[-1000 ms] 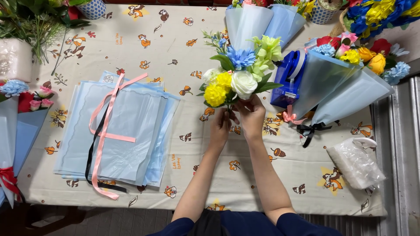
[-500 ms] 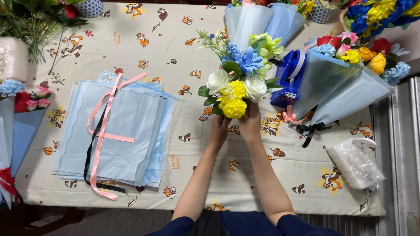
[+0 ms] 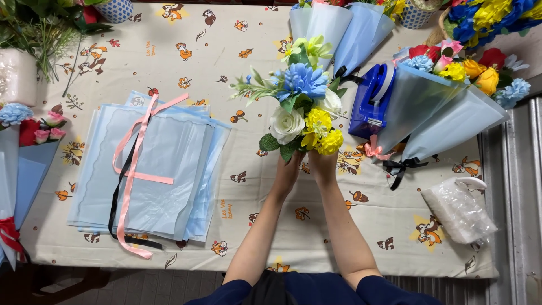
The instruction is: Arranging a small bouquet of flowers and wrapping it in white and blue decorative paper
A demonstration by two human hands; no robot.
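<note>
A: What are the two hands doing?

B: Both are closed around the stems of a bunch of flowers [image 3: 302,110], side by side and touching. The left hand [image 3: 288,172] grips from the left, the right hand [image 3: 323,168] from the right, fingers wrapped fully round, so the stems themselves are hidden.

A: Where does the bunch sit?

B: Held up over the middle of the surface [image 3: 237,62], heads pointing away from the person. A white rose [image 3: 285,125] is at the lower left, yellow blooms [image 3: 322,131] are beside it, and a blue flower [image 3: 303,81] is above, with pale green ones at the top.

A: What lies around it?

B: To the left, a stack of light blue wrapping sheets [image 3: 152,169] lies flat, with a pink ribbon [image 3: 131,175] and a black ribbon [image 3: 114,195] draped across it. To the right stand a blue tape dispenser [image 3: 370,101] and finished bouquets in blue wrap [image 3: 440,113], tied with bows. A clear plastic bag [image 3: 458,209] rests near the right edge.
</note>
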